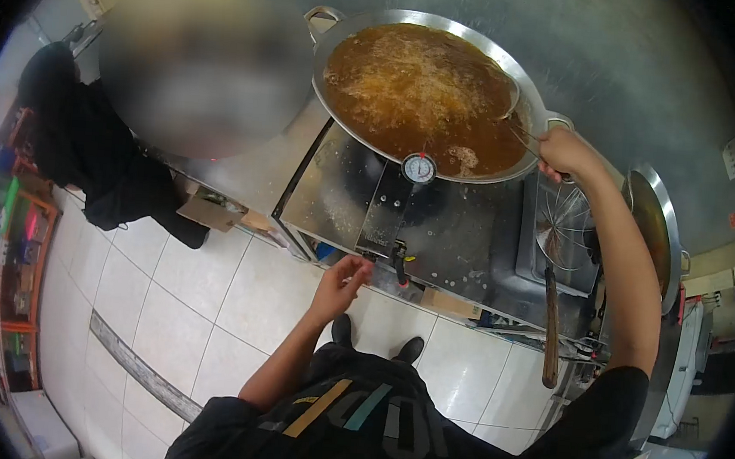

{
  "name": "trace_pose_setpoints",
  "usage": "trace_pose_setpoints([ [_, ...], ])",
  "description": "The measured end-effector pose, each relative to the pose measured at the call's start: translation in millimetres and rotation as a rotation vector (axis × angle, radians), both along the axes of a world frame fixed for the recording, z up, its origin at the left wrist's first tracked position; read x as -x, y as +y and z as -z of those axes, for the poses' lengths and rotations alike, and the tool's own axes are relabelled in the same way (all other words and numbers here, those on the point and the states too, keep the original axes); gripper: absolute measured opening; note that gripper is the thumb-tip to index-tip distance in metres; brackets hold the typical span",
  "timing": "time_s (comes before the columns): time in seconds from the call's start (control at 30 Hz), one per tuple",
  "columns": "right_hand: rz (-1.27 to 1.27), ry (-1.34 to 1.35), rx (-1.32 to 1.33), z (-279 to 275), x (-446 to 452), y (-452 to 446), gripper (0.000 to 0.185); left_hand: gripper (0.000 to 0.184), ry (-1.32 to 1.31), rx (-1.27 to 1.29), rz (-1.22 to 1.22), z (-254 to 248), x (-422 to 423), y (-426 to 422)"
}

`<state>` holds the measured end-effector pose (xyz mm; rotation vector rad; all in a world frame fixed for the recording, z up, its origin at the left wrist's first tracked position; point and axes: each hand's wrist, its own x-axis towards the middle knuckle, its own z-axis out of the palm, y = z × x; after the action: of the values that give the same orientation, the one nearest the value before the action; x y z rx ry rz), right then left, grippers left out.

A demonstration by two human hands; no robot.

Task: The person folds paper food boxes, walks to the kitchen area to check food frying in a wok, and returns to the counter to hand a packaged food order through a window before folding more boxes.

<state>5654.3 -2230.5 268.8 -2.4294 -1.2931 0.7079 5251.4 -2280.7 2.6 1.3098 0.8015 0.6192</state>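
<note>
A large metal pan (pixel 422 87) of bubbling brown oil stands on the steel counter. My right hand (pixel 566 154) is closed round the handle of a wire skimmer (pixel 522 131) at the pan's right edge, and its head lies partly in the oil. A dial thermometer (pixel 419 168) sits at the near rim. My left hand (pixel 342 288) hangs over the counter's front edge near the burner controls, its fingers curled loosely, with no object visible in it. To the right, a wire strainer with a wooden handle (pixel 552 330) rests over a metal tray (pixel 533 234).
A person in dark clothes (pixel 123 158) stands at the left, beside a blurred area. A second pan (pixel 654 226) is at the right, past my forearm. Orange shelving (pixel 30 263) stands at the far left. A cardboard box (pixel 212 211) is below the counter.
</note>
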Motion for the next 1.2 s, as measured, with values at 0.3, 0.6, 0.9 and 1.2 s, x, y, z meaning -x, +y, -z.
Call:
trace_pose_setpoints([
  [0.3,0.037,0.256,-0.021,-1.9,35.8,16.4,0.015,0.047,0.066,-1.004,0.105,-138.4,-66.2,41.2],
  [0.6,0.075,0.461,-0.110,21.9,50.1,39.8,0.021,0.056,0.057,-1.020,0.085,-134.7,-77.2,47.3],
  [0.9,0.057,0.515,-0.225,24.9,51.3,36.4,0.016,0.056,0.106,-0.998,0.093,-136.8,-72.8,43.6],
  [1.2,-0.071,-0.071,-0.184,8.7,18.0,15.7,0.033,0.056,0.099,-0.965,0.113,-141.2,-73.3,44.6],
])
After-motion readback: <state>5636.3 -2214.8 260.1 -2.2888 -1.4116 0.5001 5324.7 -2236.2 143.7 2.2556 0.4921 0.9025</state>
